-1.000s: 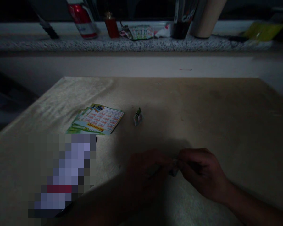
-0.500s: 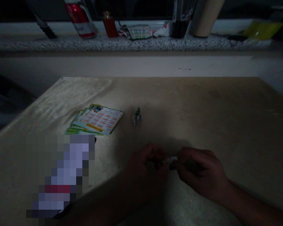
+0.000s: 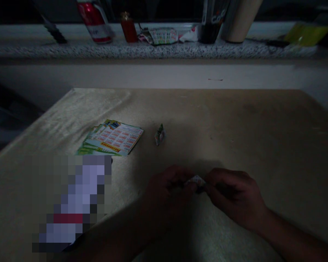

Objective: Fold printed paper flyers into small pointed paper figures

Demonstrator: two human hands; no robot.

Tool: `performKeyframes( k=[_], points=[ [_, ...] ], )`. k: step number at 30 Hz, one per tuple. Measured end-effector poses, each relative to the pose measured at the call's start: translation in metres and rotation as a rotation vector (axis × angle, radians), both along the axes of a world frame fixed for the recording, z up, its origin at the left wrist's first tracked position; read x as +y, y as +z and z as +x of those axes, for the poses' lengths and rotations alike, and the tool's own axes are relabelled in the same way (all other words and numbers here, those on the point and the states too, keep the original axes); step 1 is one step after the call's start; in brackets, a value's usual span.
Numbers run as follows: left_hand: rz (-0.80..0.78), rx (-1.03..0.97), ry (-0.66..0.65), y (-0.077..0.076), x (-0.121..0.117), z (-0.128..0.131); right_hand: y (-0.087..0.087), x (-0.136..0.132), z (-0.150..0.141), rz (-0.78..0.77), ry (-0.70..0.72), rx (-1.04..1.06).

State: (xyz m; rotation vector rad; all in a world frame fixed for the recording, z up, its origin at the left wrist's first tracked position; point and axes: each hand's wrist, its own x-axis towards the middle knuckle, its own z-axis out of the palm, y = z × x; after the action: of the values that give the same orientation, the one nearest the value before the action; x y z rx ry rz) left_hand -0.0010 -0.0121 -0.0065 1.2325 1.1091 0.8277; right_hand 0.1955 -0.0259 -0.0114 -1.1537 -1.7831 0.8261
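A small folded piece of printed paper (image 3: pixel 197 179) is pinched between my two hands above the near part of the table. My left hand (image 3: pixel 171 189) grips its left side, thumb in front. On the paper's right end, my right hand (image 3: pixel 232 194) closes with thumb and forefinger. Dim light hides much of the paper's shape. Farther off stands a small folded paper piece (image 3: pixel 159 135) with a green tip. To its left lies a fanned stack of printed cards (image 3: pixel 117 138) with rows of red print.
A pixelated, phone-like object (image 3: pixel 79 200) lies at the left of the table (image 3: pixel 248 120). Behind, the speckled sill (image 3: pixel 153 51) bears a red can (image 3: pixel 95 23), a small red bottle (image 3: pixel 129 28), crumpled paper (image 3: pixel 164 36) and a dark-filled glass (image 3: pixel 211 25).
The paper in my hands has turned, so that a pointed printed face now shows upward. Both hands stay nearly in place, with slight finger movement. The view has shifted a little.
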Motion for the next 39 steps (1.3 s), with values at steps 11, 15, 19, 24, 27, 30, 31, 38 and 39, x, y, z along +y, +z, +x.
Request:
performKeyframes(
  k=[11,15,19,24,27,30,31,38,39],
  points=[
    [0.086,0.013,-0.103,-0.001,0.003,-0.002,0.005,-0.001,0.002,0.124,0.051,-0.021],
    [0.302,0.138,-0.168,0.004,0.002,-0.004,0.008,-0.003,0.000,-0.048,0.010,0.058],
    [0.523,0.189,-0.189,0.008,0.001,-0.004,0.007,-0.004,-0.001,-0.240,-0.020,0.168],
    [0.412,0.237,-0.106,0.003,-0.001,-0.002,0.005,-0.001,0.002,-0.226,0.045,0.125],
    [0.389,0.176,-0.109,0.001,-0.002,-0.001,0.007,0.000,0.002,-0.152,0.075,0.067],
    [0.482,0.121,-0.150,0.000,-0.002,0.000,0.009,-0.001,0.000,-0.150,0.054,0.068],
    [0.515,0.108,-0.162,0.000,-0.002,0.000,0.009,-0.001,0.000,-0.157,0.050,0.077],
    [0.305,0.153,-0.158,-0.002,-0.004,0.002,0.005,0.001,0.002,-0.146,0.129,0.082],
    [0.295,0.163,-0.173,-0.002,-0.005,0.003,0.006,0.001,0.002,-0.149,0.132,0.079]
  ],
)
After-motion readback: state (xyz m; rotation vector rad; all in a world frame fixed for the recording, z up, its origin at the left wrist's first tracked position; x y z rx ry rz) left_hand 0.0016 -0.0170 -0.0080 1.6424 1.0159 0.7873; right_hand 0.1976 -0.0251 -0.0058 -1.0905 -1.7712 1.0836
